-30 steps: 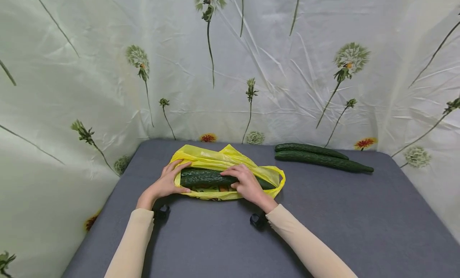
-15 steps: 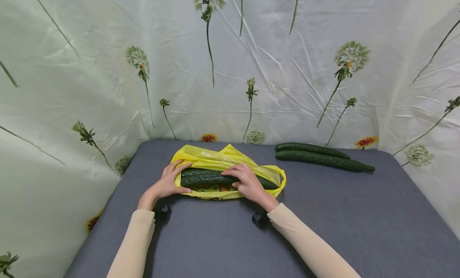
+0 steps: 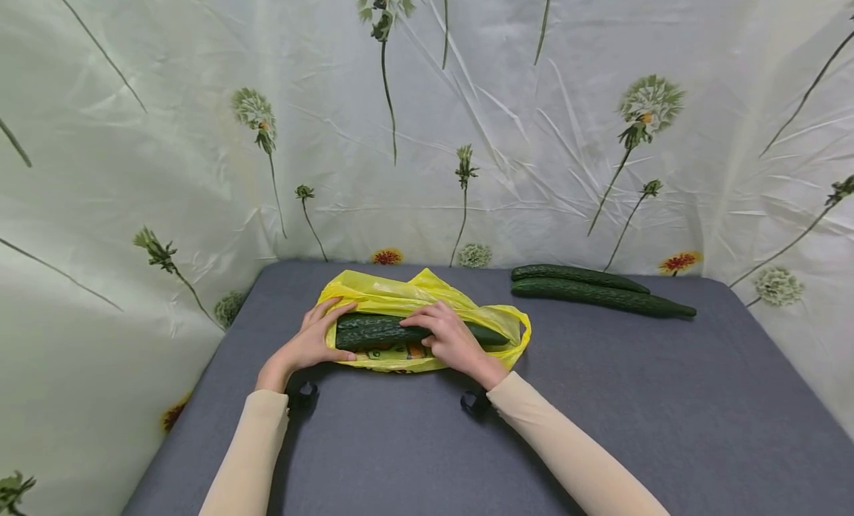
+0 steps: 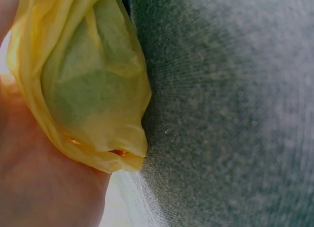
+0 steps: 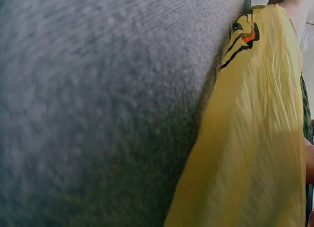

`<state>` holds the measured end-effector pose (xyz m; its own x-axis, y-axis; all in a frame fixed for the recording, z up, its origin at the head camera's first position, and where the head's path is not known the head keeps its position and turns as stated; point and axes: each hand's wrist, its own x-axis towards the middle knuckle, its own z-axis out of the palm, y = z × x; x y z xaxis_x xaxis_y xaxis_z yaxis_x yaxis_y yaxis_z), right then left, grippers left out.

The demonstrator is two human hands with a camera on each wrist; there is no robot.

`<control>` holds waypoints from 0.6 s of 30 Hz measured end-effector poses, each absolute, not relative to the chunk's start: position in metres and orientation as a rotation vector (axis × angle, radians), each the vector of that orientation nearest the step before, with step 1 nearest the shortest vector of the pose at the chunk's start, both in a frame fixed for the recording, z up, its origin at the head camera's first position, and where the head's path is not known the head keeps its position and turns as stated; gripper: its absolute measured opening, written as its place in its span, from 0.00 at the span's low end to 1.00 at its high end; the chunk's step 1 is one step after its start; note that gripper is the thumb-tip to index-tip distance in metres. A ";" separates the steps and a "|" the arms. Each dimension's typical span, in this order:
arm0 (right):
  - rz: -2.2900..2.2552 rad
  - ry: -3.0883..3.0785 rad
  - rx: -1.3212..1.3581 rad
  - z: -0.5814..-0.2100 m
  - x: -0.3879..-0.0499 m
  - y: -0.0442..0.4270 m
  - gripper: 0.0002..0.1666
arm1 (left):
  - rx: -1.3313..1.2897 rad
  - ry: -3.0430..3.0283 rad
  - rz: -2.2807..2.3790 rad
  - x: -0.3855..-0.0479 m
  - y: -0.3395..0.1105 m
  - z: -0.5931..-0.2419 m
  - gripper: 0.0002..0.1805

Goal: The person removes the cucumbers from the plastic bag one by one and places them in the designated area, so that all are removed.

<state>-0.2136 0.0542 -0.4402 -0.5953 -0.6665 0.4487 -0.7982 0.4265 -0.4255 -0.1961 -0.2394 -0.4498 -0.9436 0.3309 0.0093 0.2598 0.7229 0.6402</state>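
A yellow plastic bag (image 3: 383, 286) lies on its side with its mouth facing me. Inside rests a dark green cucumber (image 3: 367, 336), and what looks like a second one lies close behind it. My left hand (image 3: 310, 343) grips the bag's left end, thumb at the near rim and fingers over the far one. From above, my right hand (image 3: 457, 340) holds the cucumber near its middle, fingertips behind and thumb in front. In the left wrist view the bag's end (image 4: 98, 85) bulges against the left palm (image 4: 49, 183). The right wrist view shows the bag's near side (image 5: 255, 114).
Two more cucumbers (image 3: 600, 293) lie side by side at the back right of the grey cloth-covered table (image 3: 400, 449). A pale curtain (image 3: 534, 167) with dandelion prints hangs behind the table and along its left side.
My right hand has shifted slightly left, and the cucumber's right tip sits a little further left within the bag. The left hand and the bag have stayed in place.
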 end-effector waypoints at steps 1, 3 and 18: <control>0.906 -2.472 1.284 -0.440 -0.213 0.054 0.29 | 0.481 2.817 1.024 -0.196 -0.239 -0.449 0.50; 0.893 -2.480 1.276 -0.438 -0.213 0.055 0.29 | 0.484 2.819 1.023 -0.196 -0.239 -0.449 0.50; 0.752 -2.452 1.304 -0.422 -0.214 0.058 0.29 | 0.467 2.810 1.018 -0.197 -0.239 -0.449 0.51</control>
